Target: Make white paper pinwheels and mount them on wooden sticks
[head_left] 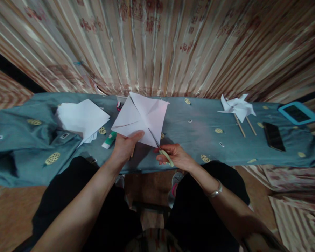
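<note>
My left hand [126, 144] grips a square sheet of white paper [143, 119] by its lower left edge, thumb on top. Slits run inward from several of the sheet's corners. A pair of scissors [166, 156] with light green handles is in my right hand [177, 156], fingers closed round the handles. Its blades lie at the sheet's lower right corner, pointing up and left towards the middle. Just left of my left hand, a green and white glue stick [109, 140] lies on the cloth, close to the paper.
A stack of white paper sheets [81, 117] lies to the left on the blue-green cloth [199, 140]. At the right are white paper pinwheels [238, 106] on wooden sticks, a dark phone [274, 136] and a blue-framed tablet [298, 112]. A striped curtain [157, 52] hangs behind.
</note>
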Demonstrator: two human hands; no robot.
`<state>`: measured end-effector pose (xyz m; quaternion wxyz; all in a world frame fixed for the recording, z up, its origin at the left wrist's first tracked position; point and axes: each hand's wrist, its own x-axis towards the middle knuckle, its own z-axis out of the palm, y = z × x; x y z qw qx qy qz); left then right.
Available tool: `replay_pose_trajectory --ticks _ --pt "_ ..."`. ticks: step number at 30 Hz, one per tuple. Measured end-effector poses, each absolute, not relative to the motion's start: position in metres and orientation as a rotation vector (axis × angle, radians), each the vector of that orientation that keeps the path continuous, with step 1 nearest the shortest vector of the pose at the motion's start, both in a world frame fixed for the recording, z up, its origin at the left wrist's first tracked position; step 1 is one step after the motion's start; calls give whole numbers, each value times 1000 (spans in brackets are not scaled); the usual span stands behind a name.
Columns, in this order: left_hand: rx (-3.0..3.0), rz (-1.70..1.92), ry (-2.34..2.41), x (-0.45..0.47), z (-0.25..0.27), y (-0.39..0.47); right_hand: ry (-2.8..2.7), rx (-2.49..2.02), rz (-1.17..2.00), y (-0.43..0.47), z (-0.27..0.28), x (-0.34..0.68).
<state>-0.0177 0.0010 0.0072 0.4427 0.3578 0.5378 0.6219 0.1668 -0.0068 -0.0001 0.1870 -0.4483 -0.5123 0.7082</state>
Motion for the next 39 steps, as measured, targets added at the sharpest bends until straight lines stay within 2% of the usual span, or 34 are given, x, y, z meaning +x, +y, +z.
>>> replay_pose_trajectory --ticks 39 --pt "895 1469 1301 -15 -2 -5 -1412 -1218 1957 -6 1 163"
